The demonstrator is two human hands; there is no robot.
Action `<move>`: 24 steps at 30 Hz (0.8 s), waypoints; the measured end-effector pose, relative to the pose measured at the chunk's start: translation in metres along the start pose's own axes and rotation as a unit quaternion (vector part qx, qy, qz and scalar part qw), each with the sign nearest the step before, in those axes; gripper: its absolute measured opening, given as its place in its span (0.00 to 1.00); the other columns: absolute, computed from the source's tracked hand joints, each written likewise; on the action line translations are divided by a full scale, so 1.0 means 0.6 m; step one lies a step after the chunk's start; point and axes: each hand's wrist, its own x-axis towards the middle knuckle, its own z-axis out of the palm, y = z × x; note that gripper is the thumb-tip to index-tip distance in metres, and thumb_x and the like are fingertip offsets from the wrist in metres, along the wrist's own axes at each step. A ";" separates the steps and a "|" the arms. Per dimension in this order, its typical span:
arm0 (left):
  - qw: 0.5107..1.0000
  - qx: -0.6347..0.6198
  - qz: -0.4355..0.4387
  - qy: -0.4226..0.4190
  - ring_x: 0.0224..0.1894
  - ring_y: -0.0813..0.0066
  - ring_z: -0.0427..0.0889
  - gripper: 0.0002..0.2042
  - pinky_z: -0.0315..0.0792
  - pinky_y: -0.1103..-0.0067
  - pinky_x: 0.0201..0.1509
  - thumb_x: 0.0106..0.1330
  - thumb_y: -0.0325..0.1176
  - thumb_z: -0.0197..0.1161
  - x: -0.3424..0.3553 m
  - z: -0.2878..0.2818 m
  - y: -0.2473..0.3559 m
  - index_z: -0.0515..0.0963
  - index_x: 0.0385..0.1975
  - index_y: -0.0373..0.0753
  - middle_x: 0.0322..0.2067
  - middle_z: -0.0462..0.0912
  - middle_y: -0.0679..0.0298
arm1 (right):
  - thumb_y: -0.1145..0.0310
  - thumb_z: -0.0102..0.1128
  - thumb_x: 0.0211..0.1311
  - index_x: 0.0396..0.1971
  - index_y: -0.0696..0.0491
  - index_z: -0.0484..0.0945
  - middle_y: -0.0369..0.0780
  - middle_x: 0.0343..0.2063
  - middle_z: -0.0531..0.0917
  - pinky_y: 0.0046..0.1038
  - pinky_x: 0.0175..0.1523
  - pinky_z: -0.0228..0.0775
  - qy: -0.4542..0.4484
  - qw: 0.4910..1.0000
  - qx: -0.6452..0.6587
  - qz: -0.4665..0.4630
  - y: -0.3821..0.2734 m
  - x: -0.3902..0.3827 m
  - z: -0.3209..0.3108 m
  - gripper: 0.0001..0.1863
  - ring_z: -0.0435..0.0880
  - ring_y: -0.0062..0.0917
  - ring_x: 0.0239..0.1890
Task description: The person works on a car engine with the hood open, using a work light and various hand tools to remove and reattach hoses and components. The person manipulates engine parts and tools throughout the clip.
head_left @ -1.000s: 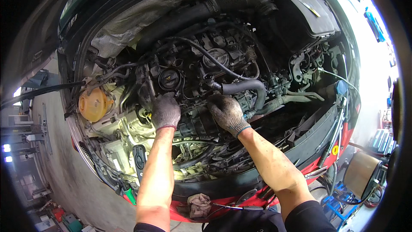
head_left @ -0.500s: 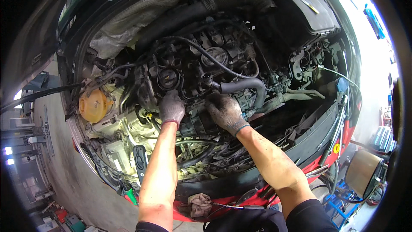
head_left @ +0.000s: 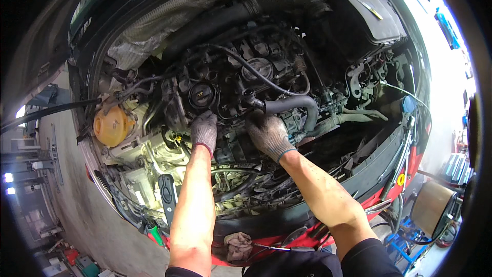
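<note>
Both my hands wear grey knitted work gloves and reach into the bay over a dark car engine [head_left: 230,84]. My left hand [head_left: 204,132] is curled at the engine's front edge, just below the round black oil filler cap [head_left: 202,95]. My right hand [head_left: 268,133] lies beside it, fingers bent down under the black coolant hose [head_left: 293,103]. The fingertips of both hands are hidden among the engine parts, so what they grip or touch does not show. A thin black hose [head_left: 241,61] arches across the engine top.
A yellowish coolant tank [head_left: 110,125] stands at the left. Across the front, a crumpled rag [head_left: 239,246] rests on the red bumper [head_left: 220,254], near a green-handled tool [head_left: 156,234]. A blue cap [head_left: 408,103] sits at the right. A black air box [head_left: 366,15] fills the far right corner.
My left hand has shifted very slightly down, away from the filler cap. My right hand stays in nearly the same place.
</note>
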 end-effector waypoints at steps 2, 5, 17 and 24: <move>1.000 -0.016 0.015 0.022 0.56 0.65 0.82 0.18 0.72 0.72 0.63 0.69 0.36 0.62 -0.010 -0.006 -0.009 0.81 0.54 0.31 0.53 0.86 0.54 | 0.62 0.54 0.67 0.43 0.53 0.82 0.51 0.37 0.87 0.46 0.48 0.79 -0.028 0.992 0.089 0.089 -0.044 0.007 -0.016 0.13 0.87 0.47 0.42; 1.000 0.000 0.008 0.004 0.58 0.65 0.82 0.20 0.70 0.74 0.66 0.69 0.36 0.64 -0.014 -0.007 0.009 0.80 0.57 0.31 0.56 0.84 0.53 | 0.68 0.61 0.60 0.43 0.53 0.81 0.51 0.39 0.86 0.41 0.50 0.80 -0.034 0.999 -0.001 -0.020 -0.046 0.054 0.019 0.12 0.86 0.45 0.45; 0.999 0.024 0.023 -0.014 0.37 0.71 0.88 0.13 0.79 0.76 0.40 0.70 0.24 0.55 -0.031 0.020 0.114 0.83 0.49 0.31 0.39 0.90 0.58 | 0.67 0.48 0.74 0.30 0.48 0.76 0.34 0.23 0.78 0.23 0.28 0.72 -0.020 0.501 0.836 0.224 0.044 0.178 0.221 0.11 0.77 0.23 0.25; 0.997 0.064 0.038 0.035 0.41 0.64 0.88 0.13 0.79 0.71 0.45 0.67 0.25 0.57 -0.028 -0.018 0.048 0.82 0.48 0.29 0.39 0.89 0.54 | 0.63 0.53 0.75 0.30 0.45 0.74 0.31 0.23 0.79 0.19 0.18 0.65 -0.068 0.398 0.838 0.366 -0.104 0.118 0.118 0.10 0.76 0.18 0.18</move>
